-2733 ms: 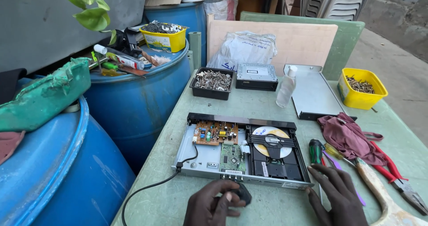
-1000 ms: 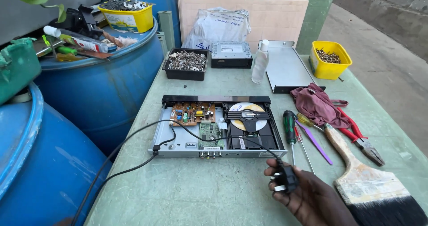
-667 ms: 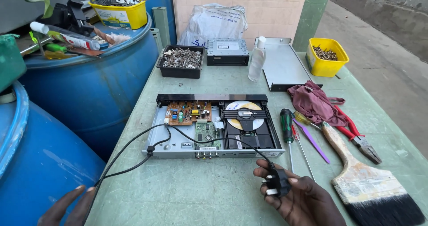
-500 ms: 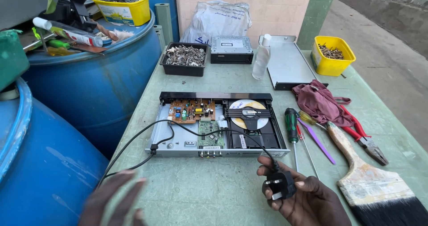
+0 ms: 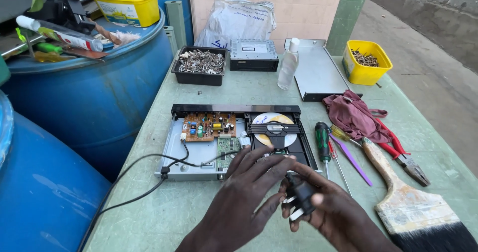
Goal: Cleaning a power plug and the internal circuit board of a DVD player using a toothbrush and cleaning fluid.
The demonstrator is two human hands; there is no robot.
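- Head cam: right hand (image 5: 338, 217) is pinching a black power plug (image 5: 300, 198), just in front of the opened disc player (image 5: 239, 140).
- Left hand (image 5: 244, 202) fingers spread loose, touching the plug, gripping nothing.

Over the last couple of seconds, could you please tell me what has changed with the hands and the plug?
The left hand, out of view a second ago, has come up from the lower left and now touches the black power plug with its fingertips. The right hand still grips the plug and has lifted it slightly nearer the opened disc player. The player, screwdrivers, pliers and paintbrush lie as before.
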